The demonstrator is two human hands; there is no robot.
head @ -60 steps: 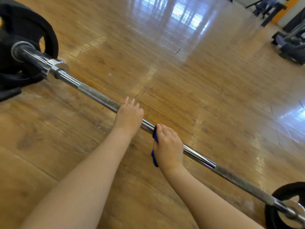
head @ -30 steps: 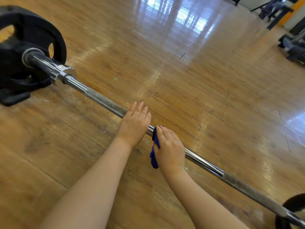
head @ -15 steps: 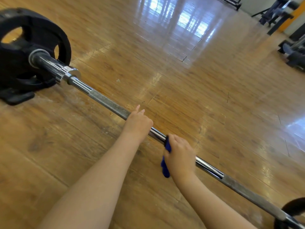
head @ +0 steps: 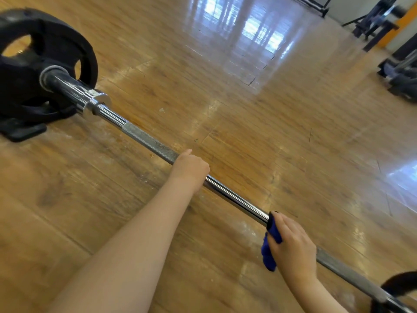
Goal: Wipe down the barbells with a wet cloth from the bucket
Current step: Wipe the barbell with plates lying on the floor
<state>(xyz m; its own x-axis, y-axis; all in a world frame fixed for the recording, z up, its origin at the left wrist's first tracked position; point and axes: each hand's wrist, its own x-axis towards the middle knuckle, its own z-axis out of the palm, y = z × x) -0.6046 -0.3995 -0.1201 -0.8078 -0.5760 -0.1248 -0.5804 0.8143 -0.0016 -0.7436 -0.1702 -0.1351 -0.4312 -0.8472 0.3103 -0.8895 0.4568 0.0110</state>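
A chrome barbell lies across the wooden floor from upper left to lower right. A black weight plate sits on its left end, and the edge of another plate shows at the lower right. My left hand is curled over the bar where the knurled part ends, one finger pointing forward. My right hand grips a blue cloth wrapped around the smooth bar, well to the right of the left hand. The bucket is out of view.
Glossy wooden floor stretches ahead with window reflections. Dark gym machines and a bench frame stand at the far right. A black block lies under the left plate.
My right hand has slid the blue cloth to the right along the bar, away from the left hand. My left hand's fingers went from flat to curled over the bar.
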